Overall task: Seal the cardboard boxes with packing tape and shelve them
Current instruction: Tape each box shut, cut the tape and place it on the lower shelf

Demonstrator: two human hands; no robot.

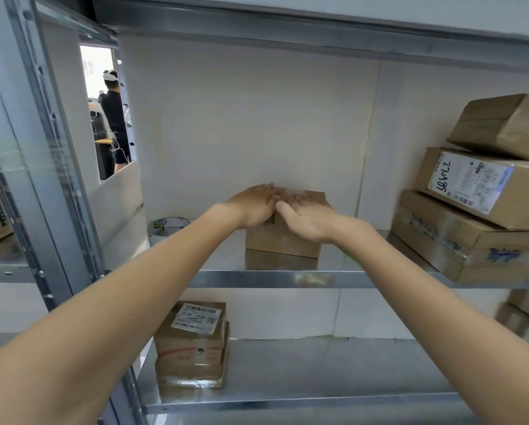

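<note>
A small brown cardboard box stands on the middle metal shelf, a little back from its front edge. My left hand lies flat on the box's top left, fingers straight. My right hand rests on its top right, fingers extended toward the back. The two hands touch each other over the box and hide most of its top. A barcode shows on the box's front between my hands.
A white roll with a label lies at the shelf's left. Stacked cardboard boxes fill the right side. Another labelled box sits on the lower shelf. A person stands beyond the gap at left.
</note>
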